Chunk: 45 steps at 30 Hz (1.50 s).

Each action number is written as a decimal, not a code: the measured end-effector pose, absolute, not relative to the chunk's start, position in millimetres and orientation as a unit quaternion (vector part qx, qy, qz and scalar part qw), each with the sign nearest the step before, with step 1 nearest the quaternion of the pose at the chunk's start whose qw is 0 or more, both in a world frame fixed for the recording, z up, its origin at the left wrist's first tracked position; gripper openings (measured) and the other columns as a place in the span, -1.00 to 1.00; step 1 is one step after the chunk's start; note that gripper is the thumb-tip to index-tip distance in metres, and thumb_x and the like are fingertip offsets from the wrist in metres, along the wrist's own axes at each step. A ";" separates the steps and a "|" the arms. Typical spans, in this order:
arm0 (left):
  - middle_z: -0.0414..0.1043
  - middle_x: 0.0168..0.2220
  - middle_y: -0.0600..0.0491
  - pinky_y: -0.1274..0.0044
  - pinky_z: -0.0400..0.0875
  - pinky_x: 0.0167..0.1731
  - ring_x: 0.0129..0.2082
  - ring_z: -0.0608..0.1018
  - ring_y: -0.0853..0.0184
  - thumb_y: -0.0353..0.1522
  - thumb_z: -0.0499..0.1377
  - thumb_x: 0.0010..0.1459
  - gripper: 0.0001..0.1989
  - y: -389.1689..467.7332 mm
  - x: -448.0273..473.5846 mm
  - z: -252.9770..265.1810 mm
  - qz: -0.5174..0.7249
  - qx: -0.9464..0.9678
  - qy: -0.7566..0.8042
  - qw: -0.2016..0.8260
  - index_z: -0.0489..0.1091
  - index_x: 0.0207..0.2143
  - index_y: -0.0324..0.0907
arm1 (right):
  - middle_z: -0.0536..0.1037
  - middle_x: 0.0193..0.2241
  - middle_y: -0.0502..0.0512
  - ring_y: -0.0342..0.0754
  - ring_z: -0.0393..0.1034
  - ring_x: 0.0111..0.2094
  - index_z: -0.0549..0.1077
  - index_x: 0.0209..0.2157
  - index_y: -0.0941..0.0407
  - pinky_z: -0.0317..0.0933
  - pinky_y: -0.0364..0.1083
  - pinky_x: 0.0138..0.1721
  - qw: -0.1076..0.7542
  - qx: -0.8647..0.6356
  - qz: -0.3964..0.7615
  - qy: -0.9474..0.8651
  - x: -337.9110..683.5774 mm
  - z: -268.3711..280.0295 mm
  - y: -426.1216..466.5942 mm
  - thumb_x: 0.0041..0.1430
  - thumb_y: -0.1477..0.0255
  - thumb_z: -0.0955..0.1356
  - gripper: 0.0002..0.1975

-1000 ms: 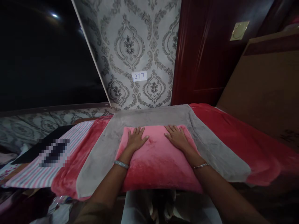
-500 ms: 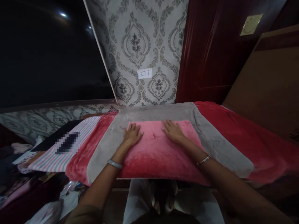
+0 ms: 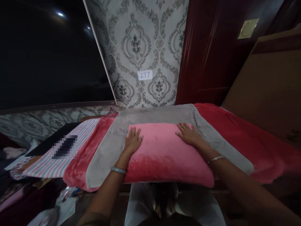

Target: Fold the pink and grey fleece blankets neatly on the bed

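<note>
A pink-red plush cloth (image 3: 160, 150) lies spread in front of me, its near edge hanging at the front of the surface. My left hand (image 3: 133, 140) rests flat on its far left corner, fingers apart. Near the far right corner, my right hand (image 3: 188, 134) presses flat on the same cloth, fingers stretched out. Under the pink piece is a larger grey plush cloth (image 3: 105, 153), and red plush fabric (image 3: 225, 128) shows on both sides of it. Neither hand grasps anything.
A striped cloth (image 3: 47, 163) with a blurred dark object on it lies at the left. Further left are piled clothes (image 3: 14, 197). A large dark screen (image 3: 51, 56) stands behind, and a cardboard box (image 3: 265, 88) leans at the right.
My right hand has slid rightward across the pink cloth to near its far right corner. A small crease in the middle has smoothed out. My left hand stays at its corner.
</note>
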<state>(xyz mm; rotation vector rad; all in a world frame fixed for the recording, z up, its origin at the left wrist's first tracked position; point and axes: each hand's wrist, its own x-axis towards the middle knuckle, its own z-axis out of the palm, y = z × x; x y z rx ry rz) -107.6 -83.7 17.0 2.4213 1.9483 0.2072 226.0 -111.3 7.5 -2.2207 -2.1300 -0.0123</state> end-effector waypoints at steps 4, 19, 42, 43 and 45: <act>-0.13 0.47 -0.09 0.08 0.18 0.26 0.45 -0.02 0.06 -0.14 -0.14 0.39 -0.41 -82.8 -106.4 14.5 0.066 0.777 0.626 0.001 0.06 0.41 -0.05 | -0.02 0.43 0.25 0.19 -0.14 0.42 0.03 0.43 0.11 -0.12 0.37 0.31 0.024 -0.794 0.025 -0.607 258.6 16.8 -124.9 0.42 0.13 0.03 -0.35; -0.13 0.47 -0.12 -0.05 -0.18 0.34 0.45 -0.02 0.04 -0.07 -0.14 0.39 -0.36 -73.5 -28.0 45.9 0.020 0.890 0.455 0.018 -0.03 0.43 -0.07 | -0.03 0.44 0.19 0.18 -0.18 0.43 0.06 0.42 -0.01 -0.23 0.35 0.33 0.089 -0.677 0.030 -0.730 151.5 29.2 -103.2 0.44 0.18 0.09 -0.41; -0.12 0.47 -0.08 -0.03 -0.09 0.33 0.46 -0.04 0.06 0.00 -0.20 0.36 -0.31 -37.6 -106.0 26.1 0.003 0.807 0.591 0.019 -0.02 0.43 -0.07 | 0.04 0.42 0.14 0.18 -0.15 0.42 0.13 0.39 -0.04 -0.18 0.31 0.33 0.112 -0.742 0.026 -0.661 219.9 -10.0 -101.5 0.42 0.08 0.05 -0.39; -0.14 0.47 -0.08 -0.01 -0.03 0.32 0.46 -0.05 0.06 -0.01 -0.20 0.36 -0.31 -35.8 -114.8 24.5 0.008 0.798 0.602 0.030 -0.03 0.43 -0.08 | 0.01 0.43 0.14 0.18 -0.16 0.42 0.11 0.40 -0.03 -0.13 0.29 0.32 0.116 -0.749 0.044 -0.651 227.7 -12.1 -102.8 0.41 0.08 0.04 -0.38; -0.16 0.47 -0.08 0.13 0.08 0.32 0.45 -0.03 0.09 -0.03 -0.19 0.36 -0.31 -33.3 -129.7 22.4 0.017 0.788 0.614 0.048 -0.04 0.43 -0.12 | -0.03 0.44 0.19 0.14 -0.14 0.42 0.05 0.42 0.04 -0.06 0.22 0.32 0.121 -0.757 0.074 -0.638 242.8 -15.2 -105.7 0.41 0.12 0.03 -0.36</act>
